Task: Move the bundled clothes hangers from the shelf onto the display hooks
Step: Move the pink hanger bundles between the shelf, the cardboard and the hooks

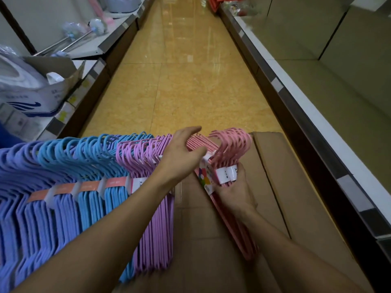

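A row of banded hanger bundles leans across a cardboard box (273, 178): periwinkle (25, 187), blue (88, 166), lilac (146, 161). At the right end a pink bundle (231, 149) with a white paper band stands hooks-up. My right hand (234, 187) grips this pink bundle just below its band. My left hand (182, 153) reaches over the lilac hooks with fingers straight, resting on pink hangers that lie behind it. No display hooks are in view.
A yellow tiled aisle (186, 77) runs ahead between two shelf runs. The left shelf (101, 45) carries an open carton (40, 96), mops and bagged goods. The right shelf (313, 115) is mostly bare, with red goods far back.
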Demonstrator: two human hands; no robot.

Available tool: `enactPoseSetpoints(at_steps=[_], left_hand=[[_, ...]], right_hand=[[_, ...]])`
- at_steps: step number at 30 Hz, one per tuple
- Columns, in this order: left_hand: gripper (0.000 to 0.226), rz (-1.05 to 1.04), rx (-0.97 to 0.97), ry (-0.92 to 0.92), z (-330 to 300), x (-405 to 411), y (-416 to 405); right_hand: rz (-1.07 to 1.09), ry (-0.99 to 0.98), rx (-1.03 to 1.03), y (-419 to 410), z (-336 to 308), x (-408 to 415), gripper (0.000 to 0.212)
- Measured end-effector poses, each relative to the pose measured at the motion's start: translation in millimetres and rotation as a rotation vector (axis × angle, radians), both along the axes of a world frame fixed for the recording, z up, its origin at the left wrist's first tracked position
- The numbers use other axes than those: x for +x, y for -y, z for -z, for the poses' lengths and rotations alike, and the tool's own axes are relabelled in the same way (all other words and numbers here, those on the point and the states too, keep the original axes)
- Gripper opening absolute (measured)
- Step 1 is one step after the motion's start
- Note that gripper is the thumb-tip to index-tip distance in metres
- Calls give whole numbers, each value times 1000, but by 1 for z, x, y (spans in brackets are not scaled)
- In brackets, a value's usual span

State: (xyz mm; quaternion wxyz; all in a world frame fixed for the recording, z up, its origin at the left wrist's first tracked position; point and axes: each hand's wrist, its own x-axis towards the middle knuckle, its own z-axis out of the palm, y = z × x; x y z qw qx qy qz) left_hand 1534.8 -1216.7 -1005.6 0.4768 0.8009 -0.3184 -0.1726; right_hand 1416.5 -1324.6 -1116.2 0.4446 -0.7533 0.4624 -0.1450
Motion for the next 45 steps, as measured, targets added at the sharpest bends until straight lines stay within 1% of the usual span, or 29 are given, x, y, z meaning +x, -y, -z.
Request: enactPoseSetpoints(at_steps=[3,6,9,12,13,16,17,18,20,21,22,23,25,26,27,30,32,36,39,42,45], left_hand=[[43,-110,-5,-131,9,1,-10],[43,-157,10,-226,16,-5,-18],[50,-191,27,-330,26,-9,-24],[59,-237,-41,-461,30,-16,-24],[64,-250,-77,-525,31,-17,-24],[95,-275,-195,-721,26,-19,-22],[95,-277,-224,-762,23,-19,-22],[84,-274,-267,-789,18,-19,-23],[54,-277,-390,-844,10,-17,-24],[47,-282,-462,-881,7,-16,-27],[48,-276,-526,-920,4,-15,-29],[56,-262,-575,-956,2,-13,-32],[87,-233,-620,-1040,-3,-12,-36],[95,-233,-629,-1076,-6,-13,-39],[92,-246,-630,-1092,-9,-14,-41],[47,-343,-653,-1040,-16,-16,-47],[32,-425,-709,-1006,-26,-21,-49],[21,-536,-853,-971,-60,-30,-58],[19,-567,-890,-949,-100,-38,-67],[20,-607,-915,-916,-158,-41,-75],[22,-626,-943,-877,-230,-42,-82]], right_hand=[[42,111,179,15,-10,-8,64],[21,230,306,21,-21,-21,55],[2,314,430,24,-34,-35,50],[-29,361,565,24,-52,-51,45],[-35,381,611,24,-56,-55,44],[-70,475,782,20,-68,-63,45],[-98,485,814,19,-69,-63,50],[-130,476,828,18,-69,-64,59],[-197,460,823,17,-68,-65,72],[-232,474,824,15,-68,-66,73],[-270,488,833,11,-69,-66,74],[-306,501,849,7,-71,-67,75],[-360,523,873,-1,-74,-67,75],[-378,524,874,-5,-76,-66,72],[-395,522,868,-8,-78,-66,69],[-429,514,833,-14,-90,-62,56],[-435,487,762,-18,-103,-59,45],[-460,404,520,-25,-138,-57,49],[-489,395,460,-30,-177,-57,47],[-534,375,413,-34,-238,-57,45],[-542,366,393,-37,-314,-56,44]])
